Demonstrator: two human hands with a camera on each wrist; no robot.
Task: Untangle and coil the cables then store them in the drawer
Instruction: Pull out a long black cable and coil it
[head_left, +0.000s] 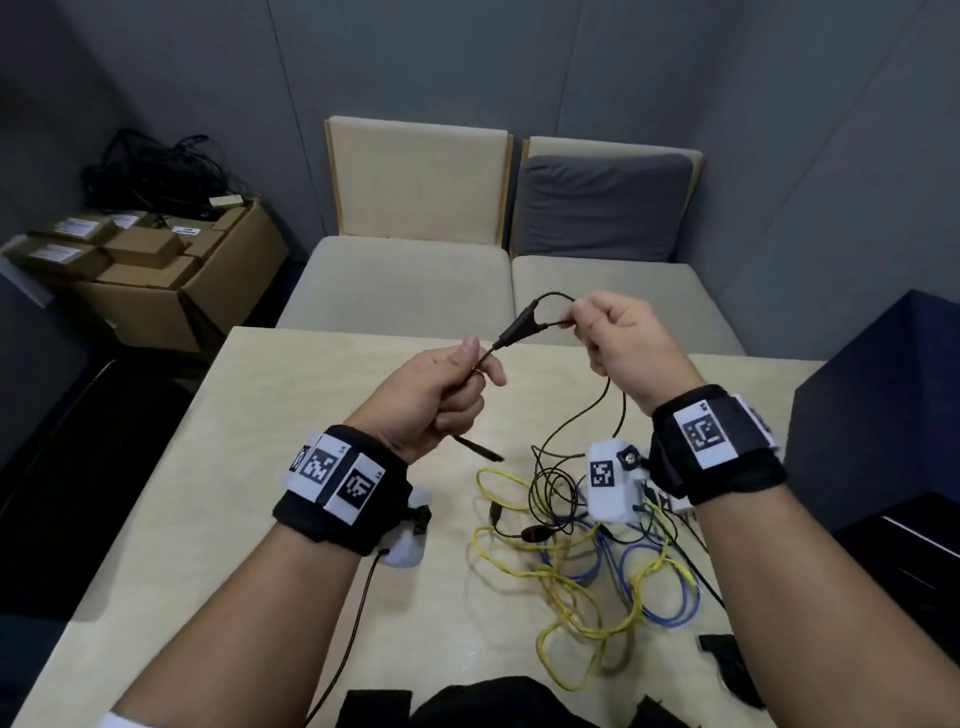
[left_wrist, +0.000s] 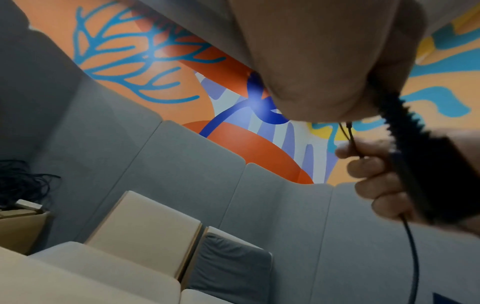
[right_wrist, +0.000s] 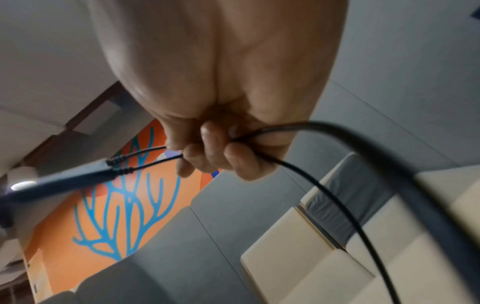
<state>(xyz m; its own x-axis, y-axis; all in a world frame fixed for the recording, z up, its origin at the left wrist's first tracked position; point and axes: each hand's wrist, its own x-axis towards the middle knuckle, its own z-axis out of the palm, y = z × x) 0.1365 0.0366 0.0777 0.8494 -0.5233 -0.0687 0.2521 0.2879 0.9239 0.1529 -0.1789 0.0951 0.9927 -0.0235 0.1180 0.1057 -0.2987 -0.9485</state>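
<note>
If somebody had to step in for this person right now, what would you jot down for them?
Left hand: grips the black cable just below its Y-splitter, raised above the table.
Right hand: pinches the two thin leads past the splitter; the rest of the cable hangs down to the pile.
Yellow cable and blue cable lie tangled on the table, black loops among them.
Done: nothing coiled yet, by the look of it.
Left: free the black cable, coil all three, store them. No drawer is plainly visible.

Grey padded walls (head_left: 675, 78) back beige seats (head_left: 415, 182); an orange mural (left_wrist: 116, 61) runs above.
</note>
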